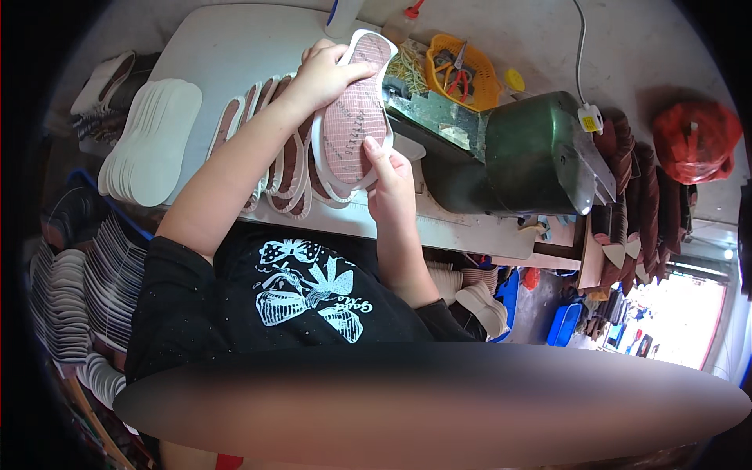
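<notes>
Both hands, left hand [325,74] and right hand [389,176], pinch closed on opposite ends of the flat reddish-brown white-rimmed shoe sole [356,113], held above the white worktable [235,47]; it looks light, flexible, best gripped at its rims.

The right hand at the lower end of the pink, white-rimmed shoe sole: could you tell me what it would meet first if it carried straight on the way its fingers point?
Probably the grey-green metal machine block just beyond the pink, white-rimmed shoe sole; the right hand points up along the sole's edge, though depth is unclear.
</notes>
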Available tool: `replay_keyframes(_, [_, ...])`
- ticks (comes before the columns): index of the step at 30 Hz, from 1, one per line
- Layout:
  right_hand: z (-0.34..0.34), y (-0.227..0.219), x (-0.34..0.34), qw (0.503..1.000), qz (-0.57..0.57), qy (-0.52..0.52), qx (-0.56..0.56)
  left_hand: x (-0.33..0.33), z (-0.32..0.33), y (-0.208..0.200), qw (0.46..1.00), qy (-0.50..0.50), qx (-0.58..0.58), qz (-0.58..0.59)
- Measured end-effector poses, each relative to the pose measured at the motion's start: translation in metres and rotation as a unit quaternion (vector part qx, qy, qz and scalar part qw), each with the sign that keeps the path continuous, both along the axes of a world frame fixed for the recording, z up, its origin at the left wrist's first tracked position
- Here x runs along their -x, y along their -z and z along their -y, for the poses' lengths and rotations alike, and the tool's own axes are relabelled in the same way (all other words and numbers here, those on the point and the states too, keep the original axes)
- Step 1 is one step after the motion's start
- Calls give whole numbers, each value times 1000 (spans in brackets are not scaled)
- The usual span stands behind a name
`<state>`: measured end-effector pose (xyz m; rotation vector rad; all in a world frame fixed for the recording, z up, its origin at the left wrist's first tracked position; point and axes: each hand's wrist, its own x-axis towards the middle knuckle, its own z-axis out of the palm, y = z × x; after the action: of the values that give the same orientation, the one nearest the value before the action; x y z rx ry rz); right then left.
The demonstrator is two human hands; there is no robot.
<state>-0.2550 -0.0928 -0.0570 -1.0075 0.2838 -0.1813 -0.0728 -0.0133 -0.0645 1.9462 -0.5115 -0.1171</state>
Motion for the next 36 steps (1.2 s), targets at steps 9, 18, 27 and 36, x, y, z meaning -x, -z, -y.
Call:
replay_keyframes(9, [-10, -1, -6, 997, -57, -41, -21, -25, 17, 4, 999, 17, -19, -42])
replay_keyframes(18, [-18, -13, -41, 996, 19, 47, -76, -50, 20, -10, 968, -41, -149, 198])
replay_keyframes(27, [-14, -17, -56, 996, -9, 71, -45, -83, 12, -68, 853, 463, -240, -30])
replay_keyframes(36, [-3, -19, -52, 998, 5, 42, -41, -74, -8, -69, 868, 426, -253, -41])
